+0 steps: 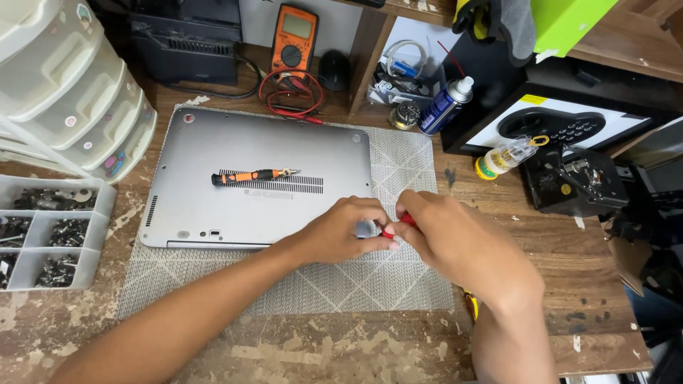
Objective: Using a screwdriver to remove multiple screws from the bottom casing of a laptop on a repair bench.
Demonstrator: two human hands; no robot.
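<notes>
the right hand (455,242) has its fingers pinched narrow round a small red tool (398,225), only a sliver of which shows between the fingertips. the left hand (341,231) curls against it from the other side, fingertips closed on a small grey piece at the near right corner of the laptop (235,149); what exactly that piece is cannot be told. the 2 hands touch each other just off that corner, above the grey mat (334,284)

the laptop lies closed and underside up on the mat, its vent slots across the middle. an orange and black screwdriver (252,176) lies flat on it, well apart from both hands, tip pointing right

left of the mat sits a clear parts tray (99,206) with dark screws in its compartments, and above it a white drawer unit (71,85). at the back stand an orange multimeter (293,35) with red leads coiled below it, and a blue spray can (445,105) leaning to the right. a small clear bottle (506,155) with a yellow cap lies further right, on the edge of a black box. all rests on a worn wooden bench (320,348), paint-flecked near the front edge
</notes>
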